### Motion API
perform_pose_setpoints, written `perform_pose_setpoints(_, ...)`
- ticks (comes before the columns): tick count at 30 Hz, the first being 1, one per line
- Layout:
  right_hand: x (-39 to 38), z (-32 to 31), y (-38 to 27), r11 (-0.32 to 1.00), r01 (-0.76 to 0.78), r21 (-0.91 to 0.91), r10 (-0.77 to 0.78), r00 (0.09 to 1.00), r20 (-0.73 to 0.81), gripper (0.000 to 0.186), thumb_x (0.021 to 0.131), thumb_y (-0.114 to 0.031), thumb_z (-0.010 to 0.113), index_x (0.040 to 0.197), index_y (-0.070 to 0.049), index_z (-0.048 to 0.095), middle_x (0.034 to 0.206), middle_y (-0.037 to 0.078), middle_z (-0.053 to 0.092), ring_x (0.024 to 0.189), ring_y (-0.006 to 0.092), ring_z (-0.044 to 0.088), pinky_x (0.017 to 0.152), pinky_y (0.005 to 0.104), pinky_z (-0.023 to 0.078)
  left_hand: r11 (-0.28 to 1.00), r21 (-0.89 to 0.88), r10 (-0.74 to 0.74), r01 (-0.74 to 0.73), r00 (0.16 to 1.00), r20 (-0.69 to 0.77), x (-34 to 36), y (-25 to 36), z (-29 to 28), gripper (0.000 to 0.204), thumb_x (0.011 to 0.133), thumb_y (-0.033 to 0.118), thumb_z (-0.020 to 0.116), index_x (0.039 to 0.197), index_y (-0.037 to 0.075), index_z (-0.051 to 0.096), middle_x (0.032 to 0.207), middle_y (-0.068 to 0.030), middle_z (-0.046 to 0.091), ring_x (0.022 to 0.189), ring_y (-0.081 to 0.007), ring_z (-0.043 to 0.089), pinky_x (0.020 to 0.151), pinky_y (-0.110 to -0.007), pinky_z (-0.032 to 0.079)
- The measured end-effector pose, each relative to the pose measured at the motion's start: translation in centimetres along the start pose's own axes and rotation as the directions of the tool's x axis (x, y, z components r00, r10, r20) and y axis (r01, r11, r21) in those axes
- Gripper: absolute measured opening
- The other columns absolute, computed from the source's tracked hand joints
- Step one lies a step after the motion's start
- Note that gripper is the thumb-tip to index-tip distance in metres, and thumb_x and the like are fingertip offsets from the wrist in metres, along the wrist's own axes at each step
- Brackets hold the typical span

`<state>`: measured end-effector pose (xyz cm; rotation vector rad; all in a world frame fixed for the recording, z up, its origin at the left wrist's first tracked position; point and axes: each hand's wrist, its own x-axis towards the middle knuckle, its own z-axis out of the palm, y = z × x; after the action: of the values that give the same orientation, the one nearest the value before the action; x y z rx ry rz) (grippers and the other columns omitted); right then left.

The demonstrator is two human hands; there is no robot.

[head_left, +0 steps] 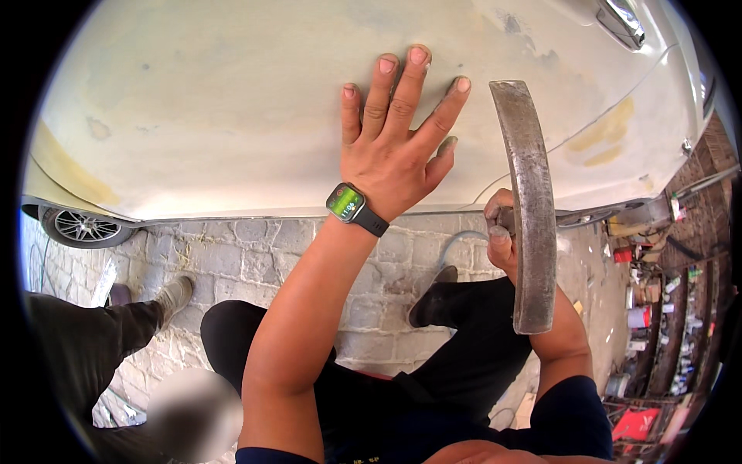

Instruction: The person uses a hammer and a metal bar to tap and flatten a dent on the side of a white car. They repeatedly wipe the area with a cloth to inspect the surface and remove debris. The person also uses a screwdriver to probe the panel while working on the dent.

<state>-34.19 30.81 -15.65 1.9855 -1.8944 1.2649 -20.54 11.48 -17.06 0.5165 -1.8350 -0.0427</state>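
We look out from head height through one wide fisheye lens, the left of a side-by-side pair, pitched steeply down and forward. Our left hand [390, 158] and right hand [501, 243] sit near it; the curved metal bar [532, 201] is nearer than the right hand. The car side [232, 116] spans the top, stone paving [247, 267] lies farther below, and straight edges bow toward the dark rim.

Car [255, 100] cropped, right grip [501, 236] partly hidden
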Motion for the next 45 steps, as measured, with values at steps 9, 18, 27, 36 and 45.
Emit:
perform_pose_setpoints(9,0.0,-0.1,0.0,0.996,-0.052,-0.078,0.053,0.999,0.006,0.034,0.089,-0.032,0.076,0.099,-0.003,0.063,0.073,0.012,0.064,0.058,0.024,0.061,0.058,0.0312,0.049,1.0,0.024,0.018,-0.018,1.0,-0.012,0.0,-0.1,0.0,0.07,0.077,0.038,0.079,0.145,0.037,0.06,0.169,-0.0124,0.031,0.158,-0.0329,0.02,0.126,-0.057,0.004)
perform_pose_setpoints(18,0.5,0.4,1.5,0.988,-0.053,-0.142,0.053,0.999,-0.003,0.045,0.095,-0.046,0.068,0.097,-0.002,0.061,0.069,0.011,0.055,0.054,0.025,0.052,0.053,0.0336,0.044,1.0,-0.018,0.008,-0.008,1.0,-0.015,-0.1,-0.2,0.1,0.072,0.075,0.034,0.079,0.144,0.038,0.061,0.169,-0.0103,0.031,0.159,-0.0297,0.02,0.127,-0.055,0.002)
perform_pose_setpoints(27,0.7,-0.4,1.4,0.963,-0.125,-0.239,0.15,0.985,0.088,0.029,0.088,-0.027,0.075,0.1,-0.002,0.065,0.076,0.013,0.065,0.06,0.0267,0.063,0.058,0.0325,0.05,0.999,0.033,0.021,-0.022,0.999,0.028,-0.2,-0.2,-0.2,0.069,0.076,0.033,0.078,0.143,0.036,0.062,0.168,-0.0141,0.032,0.158,-0.0332,0.021,0.126,-0.057,0.004)
perform_pose_setpoints(36,-2.3,-0.4,0.5,0.965,-0.057,0.257,0.085,0.992,-0.098,0.062,0.099,-0.063,0.056,0.094,-0.001,0.053,0.072,0.006,0.051,0.058,0.0111,0.046,0.052,0.0255,0.036,0.998,0.008,-0.069,0.069,0.997,-0.022,1.5,1.3,-1.2,0.071,0.08,0.038,0.077,0.148,0.037,0.057,0.168,-0.022,0.027,0.158,-0.0381,0.017,0.125,-0.06,-0.001)
perform_pose_setpoints(45,-3.0,-1.0,-0.3,0.932,-0.156,0.328,0.213,0.966,-0.146,0.062,0.098,-0.063,0.058,0.094,-0.002,0.054,0.073,0.006,0.051,0.059,0.0104,0.046,0.052,0.0258,0.035,0.992,0.128,0.007,-0.014,0.999,0.053,0.6,0.9,-0.9,0.072,0.084,0.04,0.075,0.152,0.034,0.053,0.167,-0.0315,0.02,0.156,-0.0493,0.013,0.122,-0.065,0.005)
